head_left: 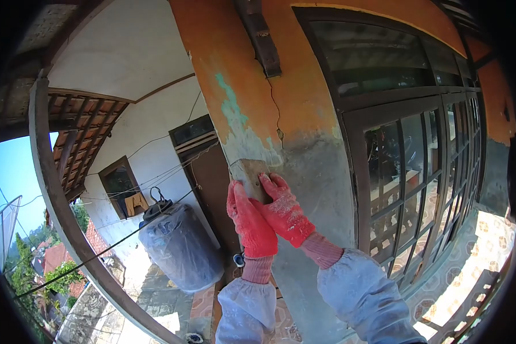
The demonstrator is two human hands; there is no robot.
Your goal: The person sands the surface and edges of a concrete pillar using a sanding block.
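My left hand (249, 221) and my right hand (286, 209) wear dusty red gloves with pink cuffs. Between them they grip a greyish-brown block (251, 172), perhaps wood, that lies against the wall. The fingers of both hands close around its sides, and the lower part of the block is hidden by the gloves. Around it the wall's plaster (315, 189) is bare grey. Above, orange paint (212, 34) has pale and turquoise worn patches, and a thin crack (278, 109) runs down through it.
A dark wooden beam end (261, 46) juts from the wall above. To the right are dark-framed glass windows (395, 166). On the left, a plastic-wrapped bundle (180, 246) hangs near a cord (106, 250), with a slanting post (51, 172) beyond.
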